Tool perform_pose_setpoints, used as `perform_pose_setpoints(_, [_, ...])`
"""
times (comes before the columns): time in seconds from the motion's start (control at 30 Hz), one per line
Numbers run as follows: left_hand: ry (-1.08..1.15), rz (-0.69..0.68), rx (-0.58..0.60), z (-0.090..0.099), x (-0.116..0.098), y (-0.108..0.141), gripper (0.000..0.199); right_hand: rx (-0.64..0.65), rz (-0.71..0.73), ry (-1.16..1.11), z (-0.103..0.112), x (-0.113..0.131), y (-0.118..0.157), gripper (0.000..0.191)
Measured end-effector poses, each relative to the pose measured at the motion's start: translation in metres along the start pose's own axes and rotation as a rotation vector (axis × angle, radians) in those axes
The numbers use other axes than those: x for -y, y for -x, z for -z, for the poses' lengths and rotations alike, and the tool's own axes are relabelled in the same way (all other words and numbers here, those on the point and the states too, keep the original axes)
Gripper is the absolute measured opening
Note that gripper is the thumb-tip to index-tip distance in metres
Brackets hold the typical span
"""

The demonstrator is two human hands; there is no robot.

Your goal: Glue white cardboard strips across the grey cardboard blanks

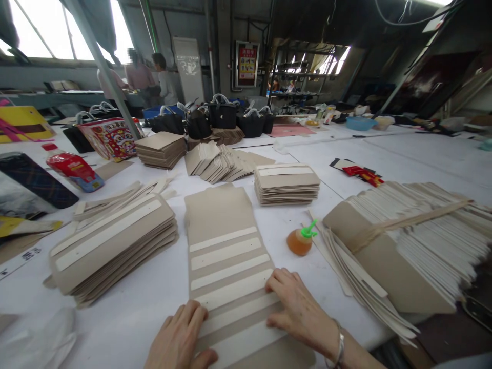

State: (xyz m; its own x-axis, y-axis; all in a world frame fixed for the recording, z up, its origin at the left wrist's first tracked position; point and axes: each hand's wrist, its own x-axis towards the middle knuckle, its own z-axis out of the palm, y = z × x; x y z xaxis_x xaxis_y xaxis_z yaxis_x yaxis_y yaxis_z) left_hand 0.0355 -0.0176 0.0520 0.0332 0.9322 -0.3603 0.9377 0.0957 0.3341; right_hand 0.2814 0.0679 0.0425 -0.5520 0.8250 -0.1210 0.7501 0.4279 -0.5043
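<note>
Beige cardboard panels lie in an overlapping row in front of me, with white paper strips across them. My left hand rests on the left edge of the near panels, fingers bent and thumb apart. At the right edge, my right hand touches the ends of the strips, its thumb spread away from the fingers. Neither hand visibly grips anything. Just beyond the right hand stands a small squeeze bottle of amber liquid with a green nozzle. Loose long strips lie right of that hand.
Stacked panels with strips lie at left, another stack ahead. A tied bundle of panels fills the right side. Farther off are a red bottle, black bags and a blue basin. People stand far left.
</note>
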Motion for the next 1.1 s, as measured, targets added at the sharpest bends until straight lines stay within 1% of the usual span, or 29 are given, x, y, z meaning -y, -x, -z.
perform_pose_setpoints(0.1, [-0.017,0.041,0.042,0.000,-0.003,-0.002,0.028,-0.001,-0.002,0.059,-0.003,0.001,-0.003,0.038])
perform_pose_setpoints(0.3, [-0.015,0.035,0.014,0.002,-0.007,-0.003,0.030,0.006,-0.007,0.103,-0.005,0.003,-0.003,0.038])
perform_pose_setpoints(0.37, [0.011,0.034,0.014,0.003,-0.007,-0.005,0.033,0.011,0.004,0.082,-0.002,0.004,-0.003,0.033])
perform_pose_setpoints(0.43, [0.046,0.031,0.022,0.005,-0.006,-0.007,0.030,0.037,0.004,0.047,0.001,0.004,-0.005,0.024])
perform_pose_setpoints(0.57, [0.085,0.006,0.002,0.009,-0.004,-0.017,0.007,0.124,-0.059,-0.009,0.006,0.001,-0.017,0.008])
perform_pose_setpoints(0.67, [0.104,0.013,0.003,0.010,-0.001,-0.027,0.012,0.160,-0.079,-0.012,0.008,0.000,-0.029,0.004])
perform_pose_setpoints(0.77, [0.150,0.016,0.053,0.012,0.002,-0.035,0.014,0.214,-0.085,-0.035,0.012,-0.001,-0.040,0.006])
perform_pose_setpoints(0.87, [0.208,0.029,0.112,0.015,0.004,-0.040,0.013,0.304,-0.087,-0.085,0.015,-0.004,-0.047,0.007])
perform_pose_setpoints(0.93, [0.254,0.038,0.174,0.019,0.004,-0.039,0.013,0.390,-0.088,-0.127,0.014,-0.007,-0.048,0.006])
perform_pose_setpoints(1.03, [0.321,0.047,0.296,0.023,0.001,-0.035,0.014,0.521,-0.092,-0.191,0.011,-0.011,-0.044,0.007])
perform_pose_setpoints(1.1, [0.356,0.050,0.354,0.025,0.000,-0.031,0.012,0.573,-0.095,-0.222,0.010,-0.011,-0.043,0.008])
